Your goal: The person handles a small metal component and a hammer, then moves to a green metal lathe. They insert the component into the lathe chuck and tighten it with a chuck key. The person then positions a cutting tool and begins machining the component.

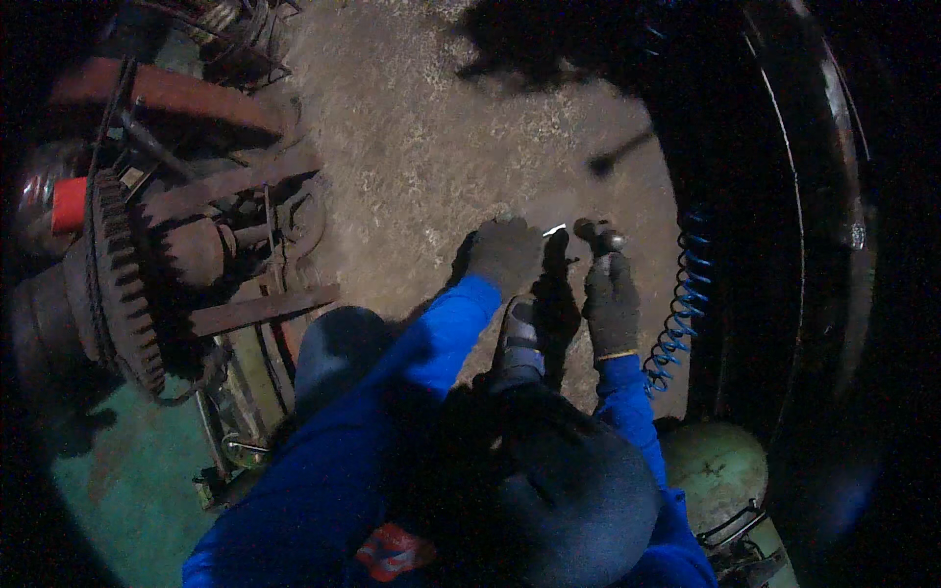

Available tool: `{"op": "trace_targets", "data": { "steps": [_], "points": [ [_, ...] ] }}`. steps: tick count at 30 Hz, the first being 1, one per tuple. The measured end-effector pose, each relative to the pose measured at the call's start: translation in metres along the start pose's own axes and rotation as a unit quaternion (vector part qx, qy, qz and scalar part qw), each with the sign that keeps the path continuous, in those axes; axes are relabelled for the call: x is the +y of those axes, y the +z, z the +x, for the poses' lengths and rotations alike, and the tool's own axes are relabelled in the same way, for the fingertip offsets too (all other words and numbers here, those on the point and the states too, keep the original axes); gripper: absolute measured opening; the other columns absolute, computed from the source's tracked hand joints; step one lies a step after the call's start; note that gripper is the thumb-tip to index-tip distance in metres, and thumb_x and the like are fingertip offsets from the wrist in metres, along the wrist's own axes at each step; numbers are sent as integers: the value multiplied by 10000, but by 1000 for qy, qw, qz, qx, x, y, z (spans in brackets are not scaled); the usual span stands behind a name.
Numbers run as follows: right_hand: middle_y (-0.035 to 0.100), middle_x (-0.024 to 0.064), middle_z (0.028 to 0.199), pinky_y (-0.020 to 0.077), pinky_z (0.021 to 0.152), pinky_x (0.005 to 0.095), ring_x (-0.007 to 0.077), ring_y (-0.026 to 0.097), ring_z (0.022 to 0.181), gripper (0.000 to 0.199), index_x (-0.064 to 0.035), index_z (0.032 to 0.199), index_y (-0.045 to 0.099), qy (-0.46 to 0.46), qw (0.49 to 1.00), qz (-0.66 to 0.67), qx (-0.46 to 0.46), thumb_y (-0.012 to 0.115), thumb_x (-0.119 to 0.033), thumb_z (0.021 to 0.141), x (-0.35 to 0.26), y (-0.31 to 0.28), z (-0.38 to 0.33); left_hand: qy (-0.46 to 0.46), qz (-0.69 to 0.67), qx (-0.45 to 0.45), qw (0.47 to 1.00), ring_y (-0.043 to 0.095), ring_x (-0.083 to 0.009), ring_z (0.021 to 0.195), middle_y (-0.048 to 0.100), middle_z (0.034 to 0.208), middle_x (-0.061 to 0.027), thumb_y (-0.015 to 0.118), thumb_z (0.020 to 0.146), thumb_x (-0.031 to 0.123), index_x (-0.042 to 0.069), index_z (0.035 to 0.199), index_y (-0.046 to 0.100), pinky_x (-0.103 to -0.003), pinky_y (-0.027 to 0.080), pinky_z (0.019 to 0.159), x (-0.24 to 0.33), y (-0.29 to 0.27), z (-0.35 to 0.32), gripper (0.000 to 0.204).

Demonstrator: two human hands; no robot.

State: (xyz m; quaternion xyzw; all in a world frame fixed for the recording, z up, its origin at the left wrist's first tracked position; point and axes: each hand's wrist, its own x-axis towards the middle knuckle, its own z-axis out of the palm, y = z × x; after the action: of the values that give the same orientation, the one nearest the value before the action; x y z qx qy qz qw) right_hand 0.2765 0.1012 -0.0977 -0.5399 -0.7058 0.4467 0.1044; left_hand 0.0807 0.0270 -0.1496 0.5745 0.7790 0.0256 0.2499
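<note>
Head view, dim light, person crouched over a gritty concrete floor [421, 147].

Left hand [505, 253]: dark work glove, blue sleeve [441, 328] running up to it from lower left. Fingers curled closed around a small thing of which only a short bright sliver [555, 230] shows past the knuckles. That sliver looks like a thin metal piece; its visible end points right and slightly up, towards the other hand, long axis close to level across the picture. Too small and dark to say what kind of piece it is.

Right hand [611, 302]: dark glove with a pale cuff band, held upright, fingers pointing away from the person. It is closed on a small dark tool with a rounded metal head [598, 233] that stands out above the fingertips; the tool's long axis runs roughly up the picture, away from the body. The head sits just beside the bright sliver; cannot tell whether the two touch.

Both hands are just above the floor, near each other, in front of the person's dark shoe [518, 338].

Surroundings: blue coiled air hose [683, 314] hangs just right of the right hand. A large dark tyre [774, 196] curves down the right side. At left, a rusty toothed gear [118, 284] with shafts and flat bars, well apart from the hands. A pale green cylinder [716, 470] lies at lower right
</note>
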Motion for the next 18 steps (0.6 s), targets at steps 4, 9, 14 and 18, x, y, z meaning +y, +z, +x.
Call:
{"op": "trace_targets", "data": {
  "steps": [4,9,14,18],
  "points": [
    [754,273,1197,580,869,561,489,740,1031,578,-144,1576,539,4,990,-141,-14,573,-430,1075,15,17,6,21,-56,37,998,727,-388,1080,748,1122,-154,739,950,367,125,1263,708,-539,576,905,-1,1,-5,397],
    [778,243,1028,572,766,545,451,758,892,551,-165,1591,529,-14,986,-167,-4,582,-381,1087,-11,24,6,13,-50,14,999,705,-373,1111,718,1141,-131,778,921,366,144,1186,737,-524,547,938,-4,2,-1,349],
    [765,266,989,565,761,559,468,750,884,576,-174,1609,513,1,982,-189,-12,581,-397,1083,-15,27,7,30,-39,19,999,721,-383,1070,733,1126,-138,789,894,339,136,1199,739,-528,572,896,-4,-2,-2,370],
    [764,279,1012,574,762,579,488,748,894,604,-222,1647,452,-10,973,-229,-29,504,-471,1099,-5,27,11,21,-50,7,999,713,-349,1104,734,1128,-129,736,937,291,138,1144,756,-521,538,949,-1,1,-1,258]
  ]
}}
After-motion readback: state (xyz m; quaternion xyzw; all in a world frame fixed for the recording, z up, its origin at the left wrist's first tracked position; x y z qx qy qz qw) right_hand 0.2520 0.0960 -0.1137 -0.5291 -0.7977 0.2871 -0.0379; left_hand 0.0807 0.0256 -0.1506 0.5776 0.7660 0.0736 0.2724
